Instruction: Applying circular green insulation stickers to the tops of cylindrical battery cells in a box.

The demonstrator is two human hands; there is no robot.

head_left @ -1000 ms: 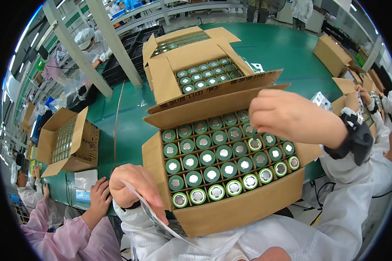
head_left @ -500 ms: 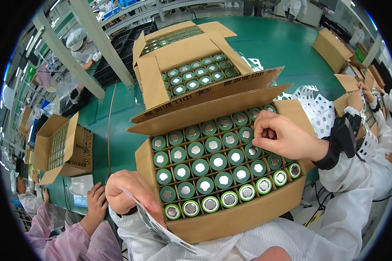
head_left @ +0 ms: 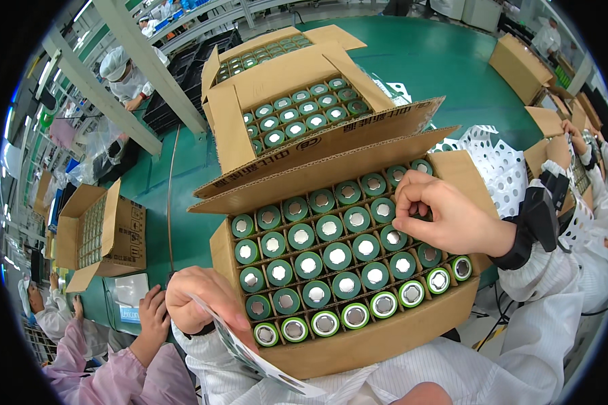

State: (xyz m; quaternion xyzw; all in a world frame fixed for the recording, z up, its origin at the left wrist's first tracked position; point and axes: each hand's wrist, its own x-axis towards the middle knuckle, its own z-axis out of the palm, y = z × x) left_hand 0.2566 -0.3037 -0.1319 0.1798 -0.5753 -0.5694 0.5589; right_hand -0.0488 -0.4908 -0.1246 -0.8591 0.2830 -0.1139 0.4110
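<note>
An open cardboard box (head_left: 378, 351) in front of me holds rows of upright cylindrical battery cells (head_left: 337, 256) in a cardboard divider grid. Most cells carry dark green rings around their silver tops. Along the nearest row, the cells (head_left: 355, 315) show bright green rims without the dark rings. My left hand (head_left: 208, 297), at the box's left near corner, grips a white sheet (head_left: 257, 364) with dark green round marks. Over the right-hand cells, my right hand (head_left: 446, 216) is closed in a pinch, fingertips low over the tops. Whatever it may hold is hidden.
Another open box of cells (head_left: 233, 125) stands beyond the raised flaps. White perforated sheets (head_left: 496, 169) lie at the right on the green table (head_left: 425, 61). A smaller box (head_left: 125, 229) sits at the left, near a co-worker's hand (head_left: 153, 316) and pink sleeve. Other people work farther off.
The view has shifted slightly. Both hands keep nearly the same pose, the left on the sheet and the right pinched over the cells.
</note>
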